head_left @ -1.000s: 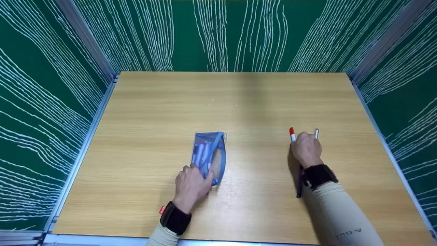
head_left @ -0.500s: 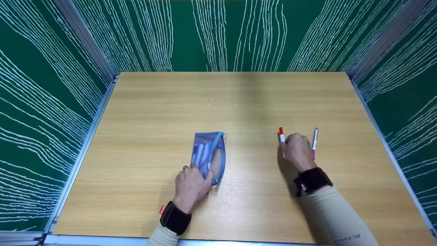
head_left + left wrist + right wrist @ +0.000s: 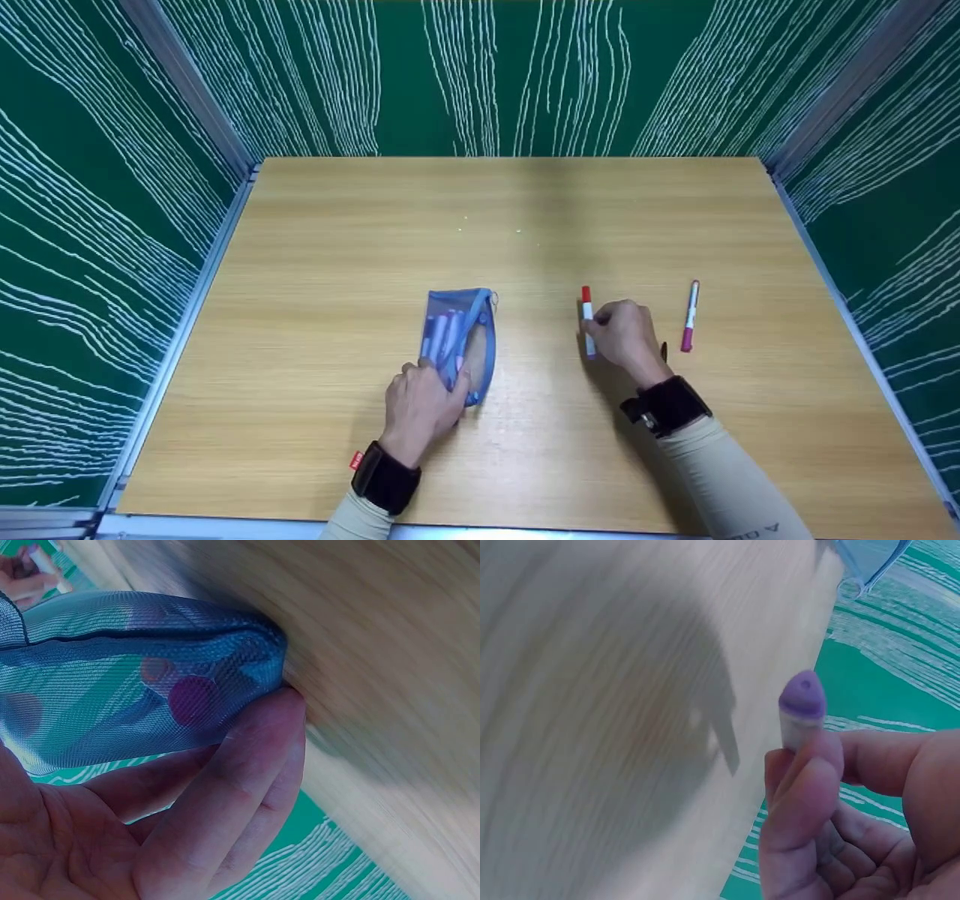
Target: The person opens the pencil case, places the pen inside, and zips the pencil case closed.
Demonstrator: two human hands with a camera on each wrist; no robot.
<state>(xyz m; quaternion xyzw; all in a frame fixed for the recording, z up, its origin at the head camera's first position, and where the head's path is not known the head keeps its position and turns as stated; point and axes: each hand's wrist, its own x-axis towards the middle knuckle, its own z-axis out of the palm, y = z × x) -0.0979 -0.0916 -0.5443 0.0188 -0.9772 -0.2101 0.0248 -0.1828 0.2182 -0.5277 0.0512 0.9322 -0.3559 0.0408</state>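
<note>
A blue mesh pouch [image 3: 459,335] with several markers inside lies on the wooden table [image 3: 337,225]. My left hand [image 3: 431,382] grips its near end; in the left wrist view my fingers [image 3: 247,780] curl under the pouch [image 3: 150,675]. My right hand [image 3: 604,328] pinches a white marker with a red cap [image 3: 587,315], held just right of the pouch. The right wrist view shows the marker's purple end [image 3: 802,699] sticking out above my fingertips [image 3: 802,795], with a corner of the pouch [image 3: 870,559] beyond it.
A pen with a pink end [image 3: 688,316] lies on the table to the right of my right hand. Green patterned walls with metal rails [image 3: 214,112] enclose the table on three sides. A small dark object [image 3: 664,350] shows by my right wrist.
My right hand has moved left toward the pouch, carrying the red-capped marker and leaving the pink pen on the table. The left hand and pouch have stayed put.
</note>
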